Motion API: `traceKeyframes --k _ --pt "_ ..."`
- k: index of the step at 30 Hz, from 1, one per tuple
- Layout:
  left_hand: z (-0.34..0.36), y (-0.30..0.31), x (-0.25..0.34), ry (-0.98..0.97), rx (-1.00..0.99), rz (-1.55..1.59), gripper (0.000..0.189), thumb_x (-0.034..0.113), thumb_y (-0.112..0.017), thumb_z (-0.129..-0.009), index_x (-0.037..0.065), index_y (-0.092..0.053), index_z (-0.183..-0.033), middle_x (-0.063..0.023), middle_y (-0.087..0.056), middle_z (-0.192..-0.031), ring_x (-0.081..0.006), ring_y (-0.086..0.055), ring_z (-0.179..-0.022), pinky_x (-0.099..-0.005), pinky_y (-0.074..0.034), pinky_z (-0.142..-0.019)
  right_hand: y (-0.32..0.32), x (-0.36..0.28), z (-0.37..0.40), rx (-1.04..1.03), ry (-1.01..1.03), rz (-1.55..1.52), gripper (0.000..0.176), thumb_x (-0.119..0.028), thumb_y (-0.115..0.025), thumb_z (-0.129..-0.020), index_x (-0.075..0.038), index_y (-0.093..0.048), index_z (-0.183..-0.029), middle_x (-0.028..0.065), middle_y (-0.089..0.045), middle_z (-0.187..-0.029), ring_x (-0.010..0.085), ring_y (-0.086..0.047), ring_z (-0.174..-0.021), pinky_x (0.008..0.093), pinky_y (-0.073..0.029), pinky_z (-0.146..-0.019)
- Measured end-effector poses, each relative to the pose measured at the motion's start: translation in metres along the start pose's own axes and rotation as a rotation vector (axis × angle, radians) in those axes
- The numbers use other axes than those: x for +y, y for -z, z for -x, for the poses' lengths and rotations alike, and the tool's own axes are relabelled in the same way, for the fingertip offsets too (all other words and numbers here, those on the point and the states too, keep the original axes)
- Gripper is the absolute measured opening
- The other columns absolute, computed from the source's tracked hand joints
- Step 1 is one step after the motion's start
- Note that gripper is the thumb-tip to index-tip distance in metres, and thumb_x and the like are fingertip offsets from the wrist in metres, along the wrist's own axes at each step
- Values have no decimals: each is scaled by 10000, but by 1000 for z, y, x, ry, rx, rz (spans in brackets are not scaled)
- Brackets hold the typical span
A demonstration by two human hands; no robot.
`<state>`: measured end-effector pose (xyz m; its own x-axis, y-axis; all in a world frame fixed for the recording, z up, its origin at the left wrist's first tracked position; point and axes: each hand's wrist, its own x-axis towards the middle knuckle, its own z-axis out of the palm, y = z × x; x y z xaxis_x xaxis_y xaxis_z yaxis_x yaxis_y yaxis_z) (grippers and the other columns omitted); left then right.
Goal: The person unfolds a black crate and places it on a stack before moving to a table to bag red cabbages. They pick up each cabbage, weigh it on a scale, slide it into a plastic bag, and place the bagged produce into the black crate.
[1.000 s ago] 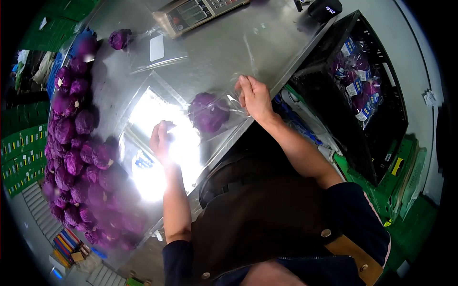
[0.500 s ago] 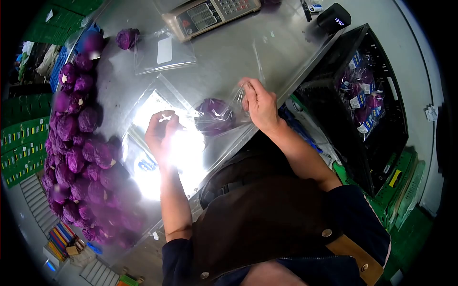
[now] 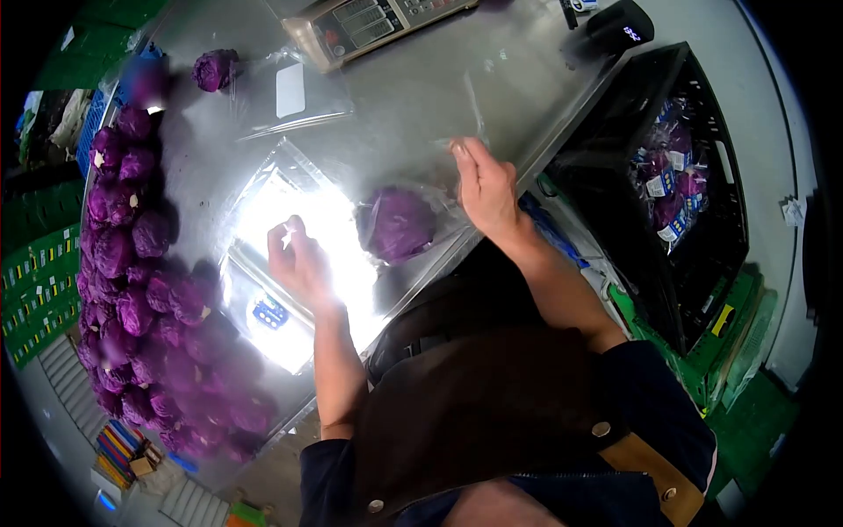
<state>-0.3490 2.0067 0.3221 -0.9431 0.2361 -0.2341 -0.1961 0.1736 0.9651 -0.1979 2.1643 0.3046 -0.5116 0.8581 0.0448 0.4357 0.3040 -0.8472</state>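
Observation:
A red cabbage (image 3: pixel 402 230) sits inside a clear plastic bag (image 3: pixel 446 215) near the table's front edge, between my hands. My right hand (image 3: pixel 490 189) is just right of it, fingers closed, with a wisp of clear film at the fingertips. My left hand (image 3: pixel 303 263) is left of the cabbage, over a stack of flat clear bags (image 3: pixel 279 167) that glares strongly. Its thumb and fingers are pinched on a small white piece (image 3: pixel 288 237), whose kind I cannot make out. A blue label (image 3: pixel 269 311) shows on the stack below that hand.
Many loose red cabbages (image 3: pixel 136 312) line the table's left side; one (image 3: pixel 213 70) lies apart at the back. A scale (image 3: pixel 364 26) and a dark cylinder with a lit clock (image 3: pixel 620 26) stand behind. At right, a black crate (image 3: pixel 724 202) holds bagged, labelled cabbages.
My left hand has moved slightly down with the white piece. The bagged cabbage has turned and now lies with looser film, while my right fingers have risen a little away from its side.

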Motion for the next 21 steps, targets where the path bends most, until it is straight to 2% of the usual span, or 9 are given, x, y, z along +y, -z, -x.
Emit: traceKeyframes --k 2,8,10,11,14,16,18,20,21 --pt "-8 -3 -21 -76 62 39 145 154 -545 -910 14 -527 -876 7 -457 -557 -37 -377 -458 -211 -272 -401 -14 8 -2 89 81 -78 111 -114 -510 -921 -34 -573 -964 147 -638 -761 336 -615 -638 379 -486 -592" --pt "-39 -11 -34 95 39 -144 293 279 -527 -931 47 -539 -752 41 -376 -502 -35 -351 -403 -223 -256 -360 -24 19 -7 -83 -158 127 233 -197 -446 -939 -33 -611 -948 183 -648 -825 386 -620 -749 436 -485 -676" --pt "-53 -6 -54 259 -103 -396 314 269 -516 -925 29 -554 -727 -26 -449 -476 -138 -475 -407 -294 -352 -376 -32 45 -3 -240 -228 328 272 -223 -443 -927 -26 -629 -898 200 -643 -840 405 -611 -776 456 -479 -714" --pt "-79 20 -116 -358 -315 -773 291 258 -539 -901 22 -568 -734 -73 -507 -514 -206 -526 -460 -336 -405 -438 -33 54 -2 -317 -259 428 294 -237 -442 -921 -23 -638 -873 209 -640 -848 415 -607 -790 466 -476 -733" --pt "-64 20 -94 -347 -440 -1261 241 211 -620 -793 36 -598 -957 -145 -648 -774 -369 -624 -763 -418 -493 -710 -27 55 5 -299 -323 411 311 -246 -464 -899 -11 -641 -797 227 -632 -841 422 -600 -808 472 -476 -737" --pt "-40 -5 -22 -36 -174 -1375 349 191 -650 -754 57 -573 -1067 -132 -661 -943 -362 -624 -861 -415 -488 -764 -23 47 7 -294 -328 427 312 -249 -467 -897 -4 -635 -800 229 -630 -836 419 -601 -807 475 -475 -737" --pt "-31 -11 -8 -675 -28 -914 478 150 -662 -737 93 -516 -1189 -146 -564 -1208 -333 -561 -1071 -408 -459 -865 -20 45 10 -291 -326 436 312 -251 -470 -893 0 -632 -801 229 -629 -828 417 -602 -805 476 -475 -736" --pt "-26 -22 12 -1044 -393 -857 453 102 -672 -737 82 -545 -1172 -172 -477 -1296 -346 -476 -1190 -474 -384 -977 -21 46 9 -283 -314 419 312 -253 -474 -890 1 -631 -801 227 -628 -819 415 -602 -799 475 -476 -735" --pt "-24 -25 11 -1014 -707 -889 498 128 -640 -759 143 -524 -1242 -135 -455 -1351 -324 -406 -1266 -435 -343 -1027 -21 46 11 -286 -317 422 312 -252 -478 -888 3 -632 -795 227 -626 -812 416 -601 -795 474 -476 -733"
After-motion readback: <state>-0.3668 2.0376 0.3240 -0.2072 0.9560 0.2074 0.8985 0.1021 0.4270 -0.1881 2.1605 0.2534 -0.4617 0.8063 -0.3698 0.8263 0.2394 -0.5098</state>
